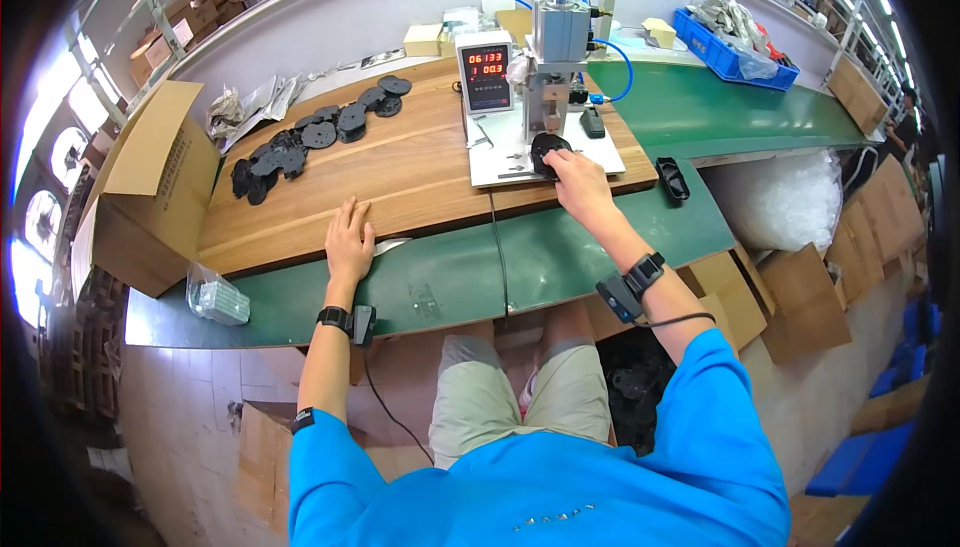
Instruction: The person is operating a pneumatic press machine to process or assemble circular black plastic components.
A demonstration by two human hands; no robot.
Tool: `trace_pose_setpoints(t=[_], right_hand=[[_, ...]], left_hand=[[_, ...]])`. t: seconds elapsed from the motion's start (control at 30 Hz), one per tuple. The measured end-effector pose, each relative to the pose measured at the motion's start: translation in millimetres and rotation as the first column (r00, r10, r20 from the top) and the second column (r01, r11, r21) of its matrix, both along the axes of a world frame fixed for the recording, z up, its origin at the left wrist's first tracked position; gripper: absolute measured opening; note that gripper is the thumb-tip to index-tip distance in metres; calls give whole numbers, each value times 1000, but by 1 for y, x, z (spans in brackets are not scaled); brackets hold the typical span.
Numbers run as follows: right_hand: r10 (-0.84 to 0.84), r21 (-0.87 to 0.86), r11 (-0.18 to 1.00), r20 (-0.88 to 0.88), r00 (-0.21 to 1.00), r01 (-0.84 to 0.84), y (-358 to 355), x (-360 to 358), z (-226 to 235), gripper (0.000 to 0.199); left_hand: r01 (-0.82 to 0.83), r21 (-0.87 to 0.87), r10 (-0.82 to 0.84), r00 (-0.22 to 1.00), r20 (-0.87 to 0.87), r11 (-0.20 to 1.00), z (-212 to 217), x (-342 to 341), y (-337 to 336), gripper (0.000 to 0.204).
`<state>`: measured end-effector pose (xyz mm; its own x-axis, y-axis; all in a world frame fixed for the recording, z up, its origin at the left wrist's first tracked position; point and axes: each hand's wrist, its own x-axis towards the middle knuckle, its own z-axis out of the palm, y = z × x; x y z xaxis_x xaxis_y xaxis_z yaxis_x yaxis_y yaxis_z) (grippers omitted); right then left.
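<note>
My right hand grips a round black disc-shaped part by its near side. That part sits on the white base plate, beneath the head of a metal bench press. My left hand lies on the near edge of the wooden board, fingers stretched out and holding nothing. Beyond it, a row of flat black discs is spread over the board in overlapping clumps. Left of the press stands a counter box with a lit red display. My fingertips partly cover the disc.
An open cardboard box borders the board's left end. A clear bag lies on the green bench. A black oblong part rests right of the press. Far right, a blue crate holds wrapping. A cable crosses the bench front.
</note>
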<state>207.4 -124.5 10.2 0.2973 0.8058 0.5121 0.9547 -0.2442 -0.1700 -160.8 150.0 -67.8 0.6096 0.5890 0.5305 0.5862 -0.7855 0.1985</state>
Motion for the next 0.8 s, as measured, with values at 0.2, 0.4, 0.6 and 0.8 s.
trace_pose_setpoints(t=[0.2, 0.4, 0.6, 0.8], right_hand=[[-2, 24, 1000, -16, 1000, 3, -1, -2, -4, 28], [3, 80, 997, 42, 999, -6, -1, -3, -8, 25], [-41, 68, 997, 17, 999, 40, -6, -3, -9, 25], [-26, 29, 999, -29, 999, 27, 1, -6, -5, 27]], left_hand=[[-2, 41, 3, 1000, -19, 999, -1, -3, 0, 44], [-2, -26, 2, 1000, 10, 1000, 3, -1, -7, 43], [13, -55, -13, 1000, 5, 998, 6, 6, -8, 44], [-54, -20, 53, 997, -51, 998, 4, -1, -8, 45]])
